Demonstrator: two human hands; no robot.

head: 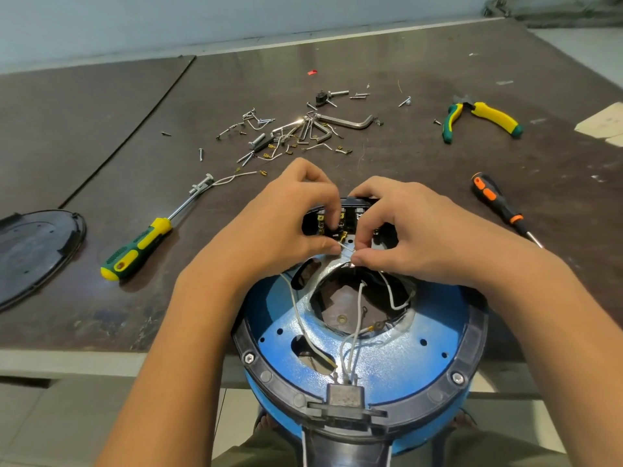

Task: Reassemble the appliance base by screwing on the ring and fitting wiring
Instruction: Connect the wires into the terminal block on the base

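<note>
The blue appliance base (387,369) lies upside down against the table's near edge, between my forearms. A black plastic ring (472,338) runs round its rim, with hex screws in it. Several white wires (357,318) hang loose over the central opening. At the far side sits a black terminal block (350,217) with brass tabs. My left hand (290,224) and my right hand (408,230) meet over that block. Both pinch a thin white wire (345,248) with a brass connector between fingertips and thumbs.
A green and yellow screwdriver (141,247) lies to the left, an orange and black one (499,207) to the right. Green and yellow pliers (482,119) lie far right. Several screws, hex keys and short wires (296,129) are scattered ahead. A black cover plate (33,247) sits far left.
</note>
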